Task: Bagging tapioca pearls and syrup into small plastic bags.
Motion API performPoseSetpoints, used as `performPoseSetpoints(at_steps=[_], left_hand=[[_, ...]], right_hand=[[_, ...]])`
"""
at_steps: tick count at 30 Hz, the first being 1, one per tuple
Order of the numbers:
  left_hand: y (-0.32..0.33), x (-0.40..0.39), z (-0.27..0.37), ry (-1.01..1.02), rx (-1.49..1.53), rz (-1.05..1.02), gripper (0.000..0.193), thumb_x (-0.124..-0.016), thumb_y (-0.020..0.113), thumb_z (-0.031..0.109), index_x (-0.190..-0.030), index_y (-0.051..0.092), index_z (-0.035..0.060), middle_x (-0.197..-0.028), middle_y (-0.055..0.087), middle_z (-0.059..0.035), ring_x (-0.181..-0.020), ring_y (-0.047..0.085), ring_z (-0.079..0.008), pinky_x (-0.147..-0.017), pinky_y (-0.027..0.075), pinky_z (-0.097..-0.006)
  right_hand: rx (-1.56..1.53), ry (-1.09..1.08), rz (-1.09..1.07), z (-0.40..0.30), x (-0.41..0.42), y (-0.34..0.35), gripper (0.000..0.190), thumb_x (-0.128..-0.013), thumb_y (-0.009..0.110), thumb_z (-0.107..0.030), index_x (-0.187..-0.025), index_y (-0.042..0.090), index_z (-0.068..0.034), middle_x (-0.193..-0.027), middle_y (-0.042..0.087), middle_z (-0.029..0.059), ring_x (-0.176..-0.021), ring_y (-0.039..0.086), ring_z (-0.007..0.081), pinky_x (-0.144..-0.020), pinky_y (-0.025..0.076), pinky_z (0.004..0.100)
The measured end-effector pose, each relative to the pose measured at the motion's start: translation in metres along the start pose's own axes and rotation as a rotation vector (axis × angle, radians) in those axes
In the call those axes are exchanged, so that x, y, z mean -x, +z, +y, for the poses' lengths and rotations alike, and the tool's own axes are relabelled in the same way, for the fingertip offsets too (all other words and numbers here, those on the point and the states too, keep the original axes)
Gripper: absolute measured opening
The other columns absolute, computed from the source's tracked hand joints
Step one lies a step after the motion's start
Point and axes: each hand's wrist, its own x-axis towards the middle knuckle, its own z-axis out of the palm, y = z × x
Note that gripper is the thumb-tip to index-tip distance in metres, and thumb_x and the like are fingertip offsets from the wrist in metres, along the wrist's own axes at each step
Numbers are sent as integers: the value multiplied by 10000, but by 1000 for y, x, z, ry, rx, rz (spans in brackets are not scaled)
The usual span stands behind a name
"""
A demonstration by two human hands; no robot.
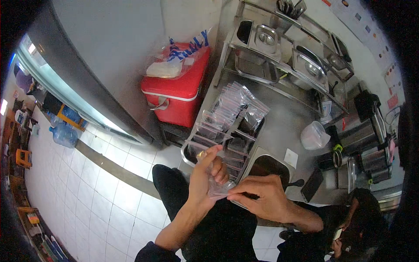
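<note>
My left hand [209, 173] is curled around a small clear zip bag [220, 189] in front of my body. Thumb and fingertips of my right hand [263, 198] pinch one edge of the same bag. Just beyond the hands, a long steel tray [185, 156] holds rows of clear zip bags [226, 113] with reddish seal strips, standing packed together. Several of them look dark inside; their contents cannot be told. A square steel pan [257, 153] with dark contents sits right of the tray, and a black handle [296, 182] sticks out at its corner.
A red cooler [173, 104] with a plastic bag on top stands beyond the steel counter [281, 131]. Steel shelving [222, 65] carries lidded pans. A white plastic tub [312, 136] stands at the right. Close by on the lower right, another person [363, 216] holds a phone.
</note>
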Motion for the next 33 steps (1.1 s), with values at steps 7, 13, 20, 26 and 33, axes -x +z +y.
performPoseSetpoints(at_steps=[7, 13, 20, 26, 33], left_hand=[[-6, -3, -5, 45, 33, 100, 249, -973, 492, 213, -1172, 534, 70, -616, 348, 25, -524, 356, -110, -515, 347, -264], [-20, 2, -2, 326, -136, 245, 273, -982, 481, 253, -1157, 531, 49, -618, 388, 32, -473, 348, -70, -438, 308, -240], [-26, 53, -1, 834, -1125, -275, 123, -830, 706, 95, -910, 675, 7, -697, 615, -60, -522, 544, -84, -479, 386, -194], [13, 66, -2, 738, -1234, -244, 121, -777, 734, 43, -877, 696, -13, -782, 668, -127, -660, 643, -159, -557, 473, -245], [8, 73, 8, 738, -1550, -394, 185, -773, 702, 27, -931, 607, 3, -825, 624, -140, -662, 648, -282, -540, 493, -307]], right_hand=[[-541, 327, 36, 11, 14, -2, 138, -859, 649, -15, -981, 651, 48, -912, 689, 148, -837, 693, 187, -680, 568, 280], [-868, 412, 200, -5, 12, -10, 83, -894, 593, 14, -945, 634, 66, -1000, 643, 144, -849, 681, 217, -721, 574, 250], [-390, 101, 211, 5, 14, -10, 154, -759, 776, -69, -793, 631, -35, -921, 574, 58, -728, 547, 122, -608, 427, 239], [-324, 102, 195, -4, 13, -8, 160, -744, 787, -91, -783, 638, -49, -903, 583, 72, -818, 585, 166, -677, 451, 263], [-316, -5, 136, -1, 23, -2, 120, -800, 717, -35, -857, 612, -21, -907, 563, 116, -748, 632, 165, -566, 513, 287]])
